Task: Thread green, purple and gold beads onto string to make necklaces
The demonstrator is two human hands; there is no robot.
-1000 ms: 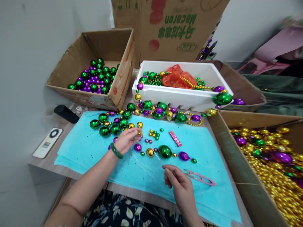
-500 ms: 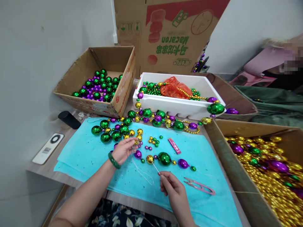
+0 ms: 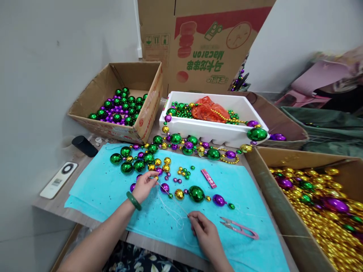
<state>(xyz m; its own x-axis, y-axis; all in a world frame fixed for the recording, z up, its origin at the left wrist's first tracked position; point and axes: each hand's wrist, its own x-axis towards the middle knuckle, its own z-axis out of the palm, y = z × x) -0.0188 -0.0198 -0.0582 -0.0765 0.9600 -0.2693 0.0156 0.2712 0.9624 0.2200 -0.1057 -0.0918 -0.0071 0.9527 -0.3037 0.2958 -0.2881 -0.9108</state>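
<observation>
My left hand (image 3: pixel 145 186), a green bangle (image 3: pixel 133 201) on its wrist, is closed in a pinch near a small gold bead (image 3: pixel 156 178). My right hand (image 3: pixel 202 228) is closed on a thin, straight needle (image 3: pixel 172 199), which slants up toward the left fingertips. A loose white thread (image 3: pixel 168 211) loops below between both hands. Just beyond lies a row of strung beads, including a purple bead (image 3: pixel 165 187), a gold bead (image 3: pixel 179 194) and a large green bead (image 3: pixel 196 193). Small loose beads (image 3: pixel 185 173) are grouped behind the row.
Pink thread snips (image 3: pixel 241 229) and a pink packet (image 3: pixel 208 178) lie on the blue cloth (image 3: pixel 113 200). A bead garland (image 3: pixel 213 153) runs along the back. Around stand a carton (image 3: pixel 141 122), a white foam box (image 3: pixel 215 128) and a box of gold beads (image 3: pixel 289 219). A phone (image 3: pixel 58 180) lies left.
My left hand has moved slightly left and down. My right hand has shifted slightly left, and the needle now spans toward the left fingertips instead of ending over the gold bead.
</observation>
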